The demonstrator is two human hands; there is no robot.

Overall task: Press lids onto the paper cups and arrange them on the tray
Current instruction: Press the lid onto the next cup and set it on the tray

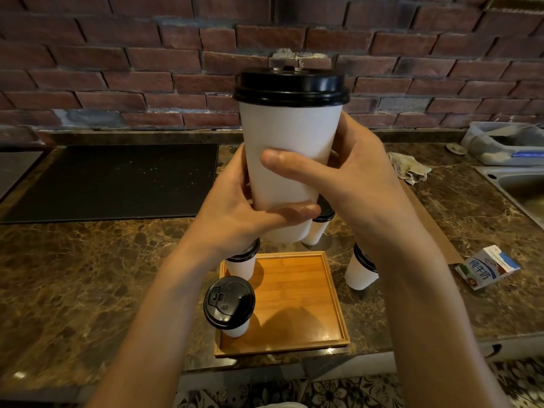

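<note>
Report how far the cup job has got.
Done: two lidded cups stand on the wooden tray. In hand: the left hand and right hand hold a lidded cup up above the tray. Left: set it down, then move the two lidded cups from the counter.

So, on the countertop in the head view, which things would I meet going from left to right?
Black mat → wooden tray with lidded paper cups → crumpled cloth → milk carton → steel sink at the right edge.
</note>
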